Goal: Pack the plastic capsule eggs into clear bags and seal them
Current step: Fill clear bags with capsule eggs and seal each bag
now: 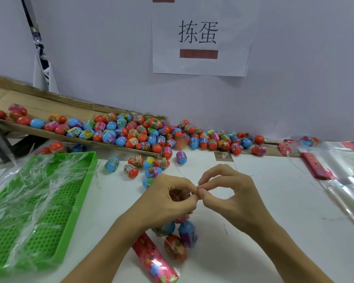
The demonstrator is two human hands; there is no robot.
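A clear bag (179, 240) with several capsule eggs inside, blue and red ones showing, hangs from my hands just above the white table. A red flowered header card (154, 260) lies at its lower end. My left hand (168, 203) grips the bag's gathered neck. My right hand (225, 193) pinches something small and thin at that neck with thumb and forefinger, right against my left fingertips. A big pile of loose capsule eggs (143, 133) lies along the back wall, with a few strays (131, 170) nearer me.
A green perforated tray (78, 186) on the left holds clear plastic strips. A tilted cardboard flap (49, 105) carries part of the egg pile. Empty clear bags (343, 180) with red headers lie at the right. A paper sign (200, 35) hangs on the wall.
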